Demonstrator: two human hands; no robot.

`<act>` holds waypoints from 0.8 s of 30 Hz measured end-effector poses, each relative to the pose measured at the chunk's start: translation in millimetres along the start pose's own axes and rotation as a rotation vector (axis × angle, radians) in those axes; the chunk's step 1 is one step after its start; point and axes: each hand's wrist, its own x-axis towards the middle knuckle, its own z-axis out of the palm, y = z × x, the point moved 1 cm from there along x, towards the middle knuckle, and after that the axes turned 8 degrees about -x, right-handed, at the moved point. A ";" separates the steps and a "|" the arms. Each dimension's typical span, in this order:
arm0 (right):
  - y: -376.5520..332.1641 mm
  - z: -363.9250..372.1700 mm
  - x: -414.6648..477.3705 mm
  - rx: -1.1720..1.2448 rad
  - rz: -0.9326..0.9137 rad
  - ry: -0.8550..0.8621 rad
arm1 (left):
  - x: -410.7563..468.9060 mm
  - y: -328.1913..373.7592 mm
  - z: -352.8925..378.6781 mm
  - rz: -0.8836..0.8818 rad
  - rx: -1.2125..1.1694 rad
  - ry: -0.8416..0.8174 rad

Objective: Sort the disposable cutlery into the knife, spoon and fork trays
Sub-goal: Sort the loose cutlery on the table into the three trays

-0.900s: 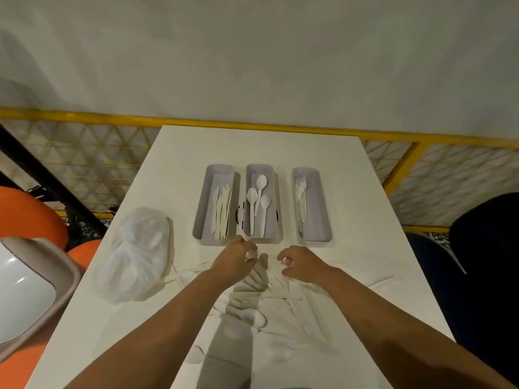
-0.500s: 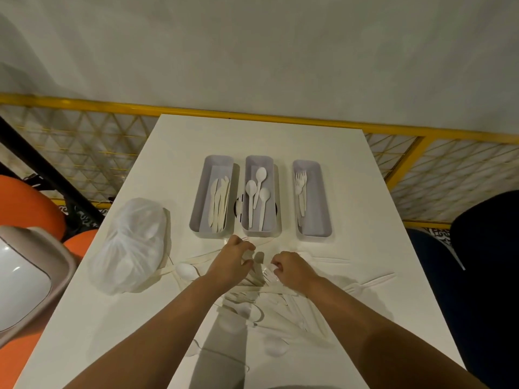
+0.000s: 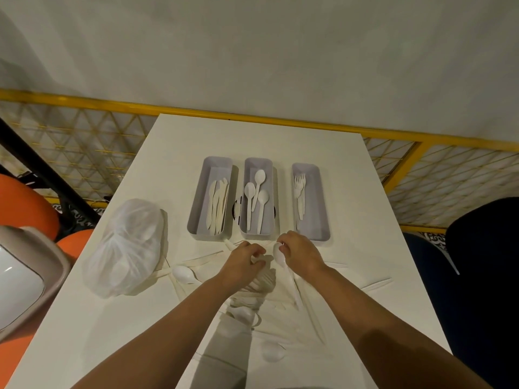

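Three grey trays stand side by side on the white table: the knife tray at left, the spoon tray in the middle, the fork tray at right. A pile of white cutlery lies in front of them under my arms. My right hand pinches a white spoon just below the gap between the spoon and fork trays. My left hand is curled around a piece of white cutlery just beside it; which kind is hidden.
A white plastic bag lies on the table's left part. A loose spoon lies beside it. Orange seats and a beige chair stand at left, a dark seat at right. A yellow mesh railing runs behind the table.
My right hand has risen from the pile toward the trays with a spoon in its fingers. My left hand stays at the pile's far edge, still curled.
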 end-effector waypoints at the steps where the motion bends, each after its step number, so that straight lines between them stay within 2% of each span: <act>1: -0.5 -2.9 0.2 0.019 -0.004 0.011 | 0.2 2.4 2.1 -0.010 -0.029 -0.010; 4: -0.6 -10.0 3.5 0.151 -0.017 0.056 | -0.2 8.7 5.4 -0.070 -0.167 -0.080; 8: -2.7 -20.8 8.4 0.407 0.014 0.079 | -4.0 17.4 5.9 -0.187 -0.606 -0.274; 11: -2.9 -23.7 11.0 0.583 0.068 0.050 | -6.4 23.3 2.0 -0.181 -0.796 -0.316; 20: -19.6 -22.3 3.1 0.959 0.155 -0.051 | -10.6 22.9 -7.8 -0.125 -0.762 -0.218; 24: -27.6 -18.1 6.4 0.841 0.090 -0.023 | -15.2 18.1 -12.9 -0.137 -0.819 -0.194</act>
